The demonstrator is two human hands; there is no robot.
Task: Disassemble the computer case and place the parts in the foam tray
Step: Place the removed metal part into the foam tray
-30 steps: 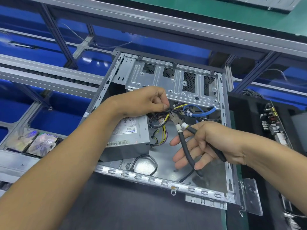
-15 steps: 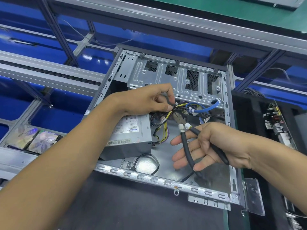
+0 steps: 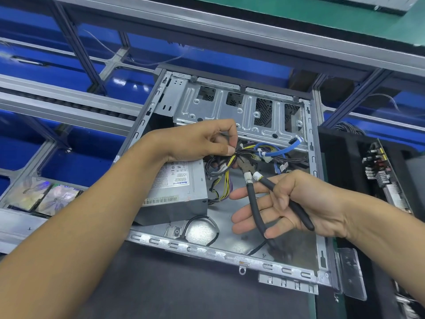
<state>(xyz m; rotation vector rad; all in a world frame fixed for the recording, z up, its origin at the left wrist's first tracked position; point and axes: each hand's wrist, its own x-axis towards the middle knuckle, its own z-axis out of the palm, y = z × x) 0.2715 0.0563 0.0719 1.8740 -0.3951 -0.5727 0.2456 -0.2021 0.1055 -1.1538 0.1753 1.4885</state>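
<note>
The open metal computer case (image 3: 230,255) lies flat in the middle of the head view. A grey power supply (image 3: 177,194) sits in its left part. From it runs a bundle of black and yellow cables (image 3: 226,168), tied with white zip ties, next to a blue cable (image 3: 282,150). My left hand (image 3: 202,141) pinches the bundle just above the power supply. My right hand (image 3: 289,201) holds black-handled cutting pliers (image 3: 255,196), handles spread, jaws at the bundle beside my left fingertips.
A black foam tray (image 3: 340,157) stands right of the case with a circuit board (image 3: 386,178) in it. Shiny square parts (image 3: 41,194) lie at the left on a metal rack. A dark mat (image 3: 184,286) covers the bench in front of the case.
My left hand has lifted the cable bundle a little and shifted its pinch. The pliers' jaws stay at the bundle; the view has drifted slightly.
</note>
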